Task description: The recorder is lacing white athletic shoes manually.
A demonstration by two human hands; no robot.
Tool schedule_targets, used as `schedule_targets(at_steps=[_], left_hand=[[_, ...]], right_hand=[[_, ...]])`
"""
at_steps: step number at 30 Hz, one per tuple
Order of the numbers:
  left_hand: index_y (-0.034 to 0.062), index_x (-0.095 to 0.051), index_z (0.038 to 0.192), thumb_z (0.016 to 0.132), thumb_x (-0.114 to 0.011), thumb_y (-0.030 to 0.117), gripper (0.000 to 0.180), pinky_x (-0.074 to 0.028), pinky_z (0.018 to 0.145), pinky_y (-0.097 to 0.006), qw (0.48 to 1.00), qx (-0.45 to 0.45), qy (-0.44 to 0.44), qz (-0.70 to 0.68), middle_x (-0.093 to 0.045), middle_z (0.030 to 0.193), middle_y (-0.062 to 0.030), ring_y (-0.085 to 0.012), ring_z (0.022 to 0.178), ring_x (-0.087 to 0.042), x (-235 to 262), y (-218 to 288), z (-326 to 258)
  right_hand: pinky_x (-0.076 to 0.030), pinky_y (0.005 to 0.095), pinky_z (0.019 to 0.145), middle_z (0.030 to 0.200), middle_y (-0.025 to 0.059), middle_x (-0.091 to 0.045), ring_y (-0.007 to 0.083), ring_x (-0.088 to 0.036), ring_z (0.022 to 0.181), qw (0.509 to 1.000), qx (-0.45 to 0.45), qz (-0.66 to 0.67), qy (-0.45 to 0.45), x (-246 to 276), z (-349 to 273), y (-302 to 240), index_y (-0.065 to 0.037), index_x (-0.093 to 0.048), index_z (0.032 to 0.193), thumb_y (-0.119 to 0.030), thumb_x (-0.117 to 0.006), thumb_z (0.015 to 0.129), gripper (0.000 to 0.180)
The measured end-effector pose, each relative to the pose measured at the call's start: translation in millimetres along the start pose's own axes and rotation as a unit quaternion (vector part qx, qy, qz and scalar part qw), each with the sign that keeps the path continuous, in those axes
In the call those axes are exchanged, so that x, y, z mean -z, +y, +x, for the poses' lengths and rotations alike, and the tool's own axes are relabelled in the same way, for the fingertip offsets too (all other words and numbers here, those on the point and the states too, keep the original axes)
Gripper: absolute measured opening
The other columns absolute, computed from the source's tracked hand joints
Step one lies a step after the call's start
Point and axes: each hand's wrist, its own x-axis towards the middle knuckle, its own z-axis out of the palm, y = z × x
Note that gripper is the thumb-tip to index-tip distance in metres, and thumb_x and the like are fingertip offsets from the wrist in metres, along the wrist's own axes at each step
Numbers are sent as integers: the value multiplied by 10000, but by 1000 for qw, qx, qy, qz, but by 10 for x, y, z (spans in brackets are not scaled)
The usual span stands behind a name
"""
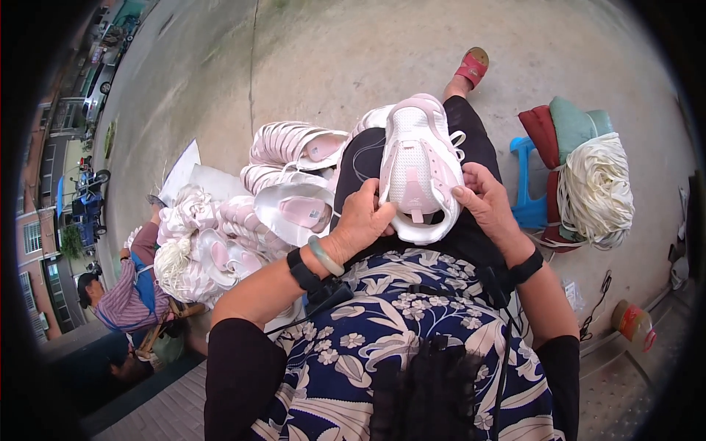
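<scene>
1. The left hand [358, 220], nearly closed, pinches the near left edge of a white-and-pink shoe [413, 158] between thumb and fingers; the shoe lies between both hands above the lap, toe pointing away.
2. The right hand [491, 202] is half curled, its thumb touching the shoe's opposite edge (whether it truly grips cannot be told).
3. Between the hands, the shoe shows perforated mesh, smooth pink overlays and a rounded toe.
4. Left of the left hand, a heap of shoes [290, 151] presents rippled rows of curved rims, its near side reaching the dark trousers [471, 125].
5. Right of the right hand, past a strip of concrete floor [331, 66], stand a blue plastic stool [523, 176] and a stringy white bundle [599, 191].
6. Farthest ahead of both hands, the floor stretches wide and smooth.
</scene>
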Motion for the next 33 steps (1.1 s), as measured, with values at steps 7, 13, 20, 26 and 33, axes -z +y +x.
schedule_targets(at_steps=[7,13,20,26,33], left_hand=[[-87,-358,1165,829,-561,132,449,-500,476,-247,999,-20,9,25,-610,691,-143,-149,537,-609,-146,223,298],[-74,-302,1195,818,-485,91,450,-496,443,-266,990,-76,-9,117,-607,662,-155,-168,504,-611,-199,274,354],[-64,-279,1191,793,-403,58,435,-501,401,-294,991,13,-59,123,-595,678,-178,-215,472,-614,-136,252,558],[-59,-258,1200,785,-399,43,450,-505,393,-302,980,51,-126,147,-592,694,-186,-222,475,-616,-133,214,705],[-47,-247,1201,804,-458,51,460,-508,398,-297,976,45,-147,152,-592,711,-180,-224,490,-623,-244,138,606]], right_hand=[[-441,314,672,833,120,-554,236,-547,721,890,249,-351,149,167,116,174,4,-568,1020,-117,-591,805,248],[-456,346,693,876,140,-571,288,-565,785,854,268,-429,122,93,179,24,9,-563,1021,-242,-620,787,348],[-462,377,695,866,153,-574,306,-566,814,821,278,-493,82,129,397,162,2,-564,957,-245,-605,776,310],[-460,397,718,859,153,-581,320,-565,838,834,249,-481,109,147,430,394,3,-562,969,-234,-580,784,301],[-460,406,715,866,154,-553,328,-556,837,754,316,-571,68,220,251,417,-37,-564,865,-228,-578,769,215]])
